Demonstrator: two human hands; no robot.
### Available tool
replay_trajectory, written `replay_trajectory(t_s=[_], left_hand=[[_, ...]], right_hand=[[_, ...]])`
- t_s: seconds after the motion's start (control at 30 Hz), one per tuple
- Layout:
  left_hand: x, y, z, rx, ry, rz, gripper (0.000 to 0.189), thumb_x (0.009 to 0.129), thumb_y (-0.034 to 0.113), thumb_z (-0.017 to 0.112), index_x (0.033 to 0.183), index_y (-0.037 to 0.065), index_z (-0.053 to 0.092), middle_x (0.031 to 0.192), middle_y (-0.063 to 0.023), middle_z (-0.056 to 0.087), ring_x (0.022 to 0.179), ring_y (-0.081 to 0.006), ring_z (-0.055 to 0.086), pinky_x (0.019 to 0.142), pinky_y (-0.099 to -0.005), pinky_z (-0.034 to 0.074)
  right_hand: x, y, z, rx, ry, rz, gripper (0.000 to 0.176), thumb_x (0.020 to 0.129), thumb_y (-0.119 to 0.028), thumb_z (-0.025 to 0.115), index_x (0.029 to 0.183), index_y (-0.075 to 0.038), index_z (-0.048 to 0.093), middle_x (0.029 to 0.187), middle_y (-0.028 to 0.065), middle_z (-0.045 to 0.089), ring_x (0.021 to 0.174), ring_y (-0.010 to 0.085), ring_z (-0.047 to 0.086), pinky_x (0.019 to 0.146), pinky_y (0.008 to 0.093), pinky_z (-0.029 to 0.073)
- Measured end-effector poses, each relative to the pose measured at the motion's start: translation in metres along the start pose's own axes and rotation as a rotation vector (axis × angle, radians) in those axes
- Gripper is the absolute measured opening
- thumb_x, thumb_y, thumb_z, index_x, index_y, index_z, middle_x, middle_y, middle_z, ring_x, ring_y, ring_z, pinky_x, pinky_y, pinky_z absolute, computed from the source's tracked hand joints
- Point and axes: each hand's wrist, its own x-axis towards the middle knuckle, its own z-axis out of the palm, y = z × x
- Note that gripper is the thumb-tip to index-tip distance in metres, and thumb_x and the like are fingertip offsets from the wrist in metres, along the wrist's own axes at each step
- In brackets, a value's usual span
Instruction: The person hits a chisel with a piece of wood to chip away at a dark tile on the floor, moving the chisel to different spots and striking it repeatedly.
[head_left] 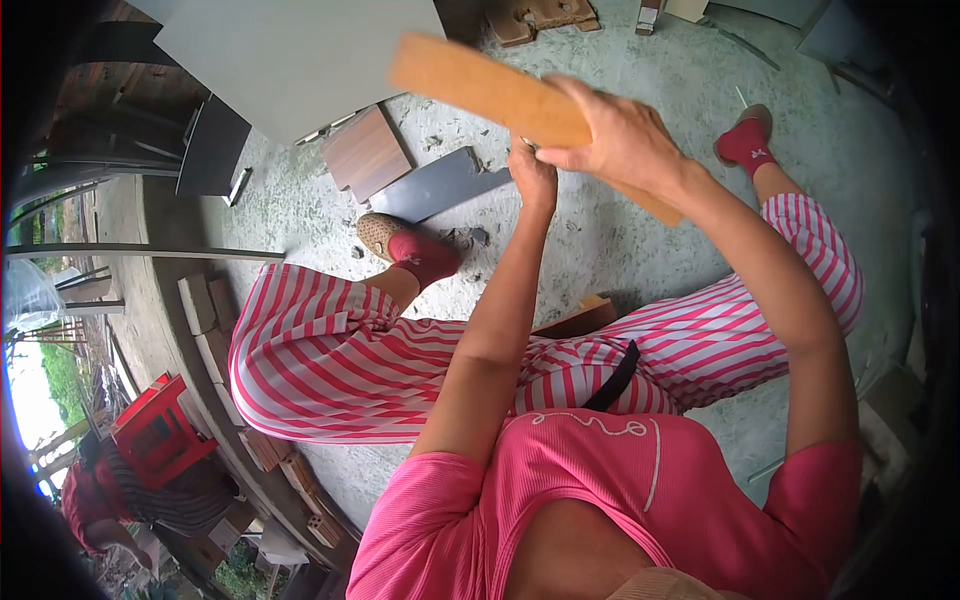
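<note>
A long tan board (490, 90) is held up in front of me, slanting from upper left to lower right, its left end blurred. My right hand (625, 140) is closed on it, the thumb on the near face and the fingers over the upper edge. Just below the board's lower edge is my left hand (533, 175), its fingers curled; a small shiny thing shows at its top, too small to name. Beneath, on the floor, lie a grey panel (420, 188) and a brown wood-grain panel (367, 153).
A large grey sheet (290, 60) stands at the upper left. My shoes rest on the rough floor (590, 240), among crumbled bits. A wood block (590, 315) lies between my legs. At the lower left are another person (150, 490) and a red plastic chair (165, 430).
</note>
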Motion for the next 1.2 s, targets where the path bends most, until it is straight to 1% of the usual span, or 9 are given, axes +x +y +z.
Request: replay_trajectory(t_s=[0.23,0.47,0.57,0.67,0.8,1.0,1.1,1.13,1.2], left_hand=[[-0.001,0.0,0.006,-0.072,-0.022,0.053,0.028,0.082,0.008,0.059,0.108,0.002,0.052,0.084,-0.0161,0.065,0.075,-0.0293,0.062,0.07,-0.0361,0.048],[0.004,-0.001,0.004,-0.03,-0.005,-0.005,0.023,0.082,0.01,0.065,0.096,0.002,0.049,0.082,-0.0182,0.063,0.072,-0.0295,0.061,0.069,-0.0358,0.046],[0.006,-0.005,0.003,-0.059,0.001,0.006,0.024,0.081,0.009,0.065,0.098,0.002,0.05,0.083,-0.0172,0.064,0.073,-0.0279,0.061,0.07,-0.035,0.047],[0.001,0.001,0.001,-0.13,0.001,0.017,0.029,0.08,0.008,0.066,0.105,0.003,0.051,0.085,-0.0133,0.065,0.078,-0.0234,0.062,0.073,-0.0329,0.047],[-0.004,0.011,-0.004,-0.173,0.007,-0.037,0.031,0.08,0.006,0.066,0.108,0.003,0.054,0.087,-0.0079,0.066,0.082,-0.0168,0.061,0.076,-0.0306,0.048],[0.018,-0.011,-0.009,-0.117,-0.023,-0.115,0.023,0.079,0.012,0.069,0.094,0.001,0.055,0.081,-0.0081,0.064,0.073,-0.0145,0.057,0.072,-0.0303,0.047],[0.025,-0.014,-0.014,-0.067,-0.033,-0.148,0.022,0.079,0.013,0.069,0.089,0.001,0.055,0.078,-0.0072,0.063,0.072,-0.013,0.055,0.07,-0.029,0.047],[0.024,-0.005,-0.015,-0.088,-0.017,-0.135,0.021,0.08,0.013,0.069,0.089,0.001,0.055,0.077,-0.0068,0.063,0.072,-0.0127,0.055,0.069,-0.0287,0.046],[0.021,0.012,-0.018,-0.077,-0.013,-0.087,0.016,0.083,0.011,0.064,0.093,0.001,0.057,0.081,-0.007,0.064,0.075,-0.0125,0.057,0.07,-0.0285,0.047]], right_hand=[[0.001,0.001,-0.013,-0.01,-0.374,0.243,0.071,0.07,-0.047,0.068,0.126,-0.009,0.046,0.1,0.019,0.064,0.095,0.0352,0.061,0.083,0.0423,0.048],[0.025,-0.072,-0.111,0.458,0.169,-0.314,0.082,0.071,-0.058,0.067,0.113,0.009,0.044,0.09,0.0203,0.063,0.077,0.0267,0.065,0.068,0.0311,0.056],[0.025,-0.05,-0.07,0.3,0.229,-0.108,0.068,0.071,-0.051,0.069,0.114,-0.002,0.051,0.087,0.0202,0.066,0.081,0.0264,0.067,0.063,0.0357,0.054],[-0.001,0.019,0.001,0.074,-0.3,0.181,0.07,0.069,-0.055,0.065,0.116,-0.004,0.052,0.091,0.0183,0.066,0.088,0.0341,0.065,0.078,0.0442,0.05],[-0.005,0.006,-0.008,0.017,-0.439,0.318,0.069,0.071,-0.05,0.066,0.122,-0.006,0.049,0.1,0.0193,0.064,0.093,0.0343,0.062,0.083,0.0407,0.047],[0.024,-0.031,-0.059,0.308,0.101,0.012,0.074,0.07,-0.06,0.063,0.118,-0.005,0.052,0.087,0.0194,0.066,0.083,0.033,0.066,0.075,0.0417,0.052],[0.023,-0.08,-0.103,0.157,0.067,-0.028,0.085,0.072,-0.061,0.065,0.112,0.011,0.043,0.088,0.0204,0.063,0.076,0.0265,0.066,0.065,0.031,0.056],[0.037,-0.058,-0.086,0.502,0.033,0.059,0.085,0.071,-0.054,0.07,0.118,0.011,0.041,0.091,0.0212,0.061,0.087,0.0282,0.064,0.073,0.0329,0.054],[0.032,-0.034,-0.045,0.361,0.027,0.052,0.079,0.07,-0.058,0.067,0.117,0.003,0.046,0.089,0.0207,0.063,0.085,0.0308,0.065,0.074,0.0377,0.053]])
